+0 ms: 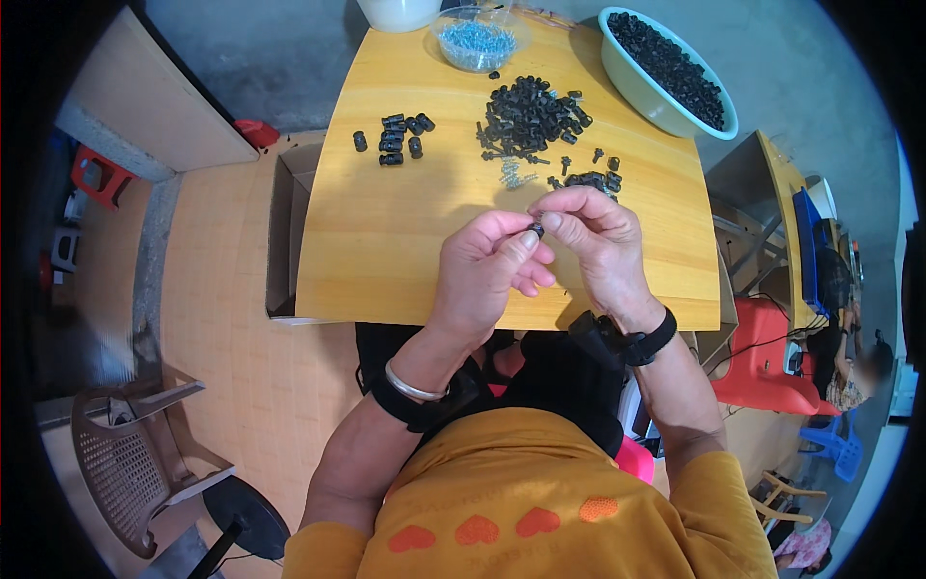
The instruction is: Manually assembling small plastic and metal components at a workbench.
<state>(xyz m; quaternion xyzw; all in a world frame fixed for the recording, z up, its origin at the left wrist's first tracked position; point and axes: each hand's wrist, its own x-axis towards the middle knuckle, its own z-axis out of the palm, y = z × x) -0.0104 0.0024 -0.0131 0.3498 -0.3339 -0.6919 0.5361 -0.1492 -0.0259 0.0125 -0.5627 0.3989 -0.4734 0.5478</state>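
Observation:
Above the near part of the wooden table [386,261], my left hand [492,265] pinches a small black plastic piece [536,230], which looks like a cord lock part, between thumb and forefinger. My right hand [598,241] meets it there, thumb and forefinger closed at the top of the piece. Whatever sits between the right fingertips is too small to make out. Beyond the hands lie a few thin metal springs [511,174], loose black plungers [566,164] and a big heap of black barrel-shaped pieces [531,114]. To the left stands a small group of black cord locks [392,143].
A light-green basin [725,114] full of black pieces stands at the far right. At the back edge are a clear bowl [477,58] of springs and a white tub [400,12]. Red chair [762,362] at right, brown chair [121,473] at lower left; people sit farther right.

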